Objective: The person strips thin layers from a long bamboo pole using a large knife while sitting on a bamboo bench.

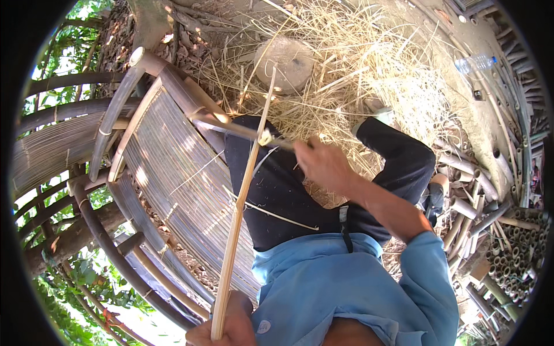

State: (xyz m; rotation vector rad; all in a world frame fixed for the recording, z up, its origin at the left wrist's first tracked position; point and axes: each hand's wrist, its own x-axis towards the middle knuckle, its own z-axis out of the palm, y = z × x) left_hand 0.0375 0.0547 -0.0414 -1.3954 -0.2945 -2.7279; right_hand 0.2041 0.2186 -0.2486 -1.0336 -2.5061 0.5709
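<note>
My left hand [225, 330], at the bottom edge, is closed around the lower end of a long pale bamboo strip [239, 207]. The strip slants up and slightly right, its thin tip in front of a round chopping block. My right hand [326, 165] grips the handle of a long knife [231, 126], whose motion-blurred blade points left and crosses the strip's upper part. A small pale curl of shaving [265, 138] shows where they cross. Thin slivers [277, 216] lie across my dark trousers [283, 196].
A slatted bamboo bench [184, 155] is at my left. Ahead, the round block [285, 64] stands amid heaped shavings [381, 75]. At the right are a plastic bottle [475, 63], loose bamboo pieces [467, 207] and stacked cut tubes [513, 248].
</note>
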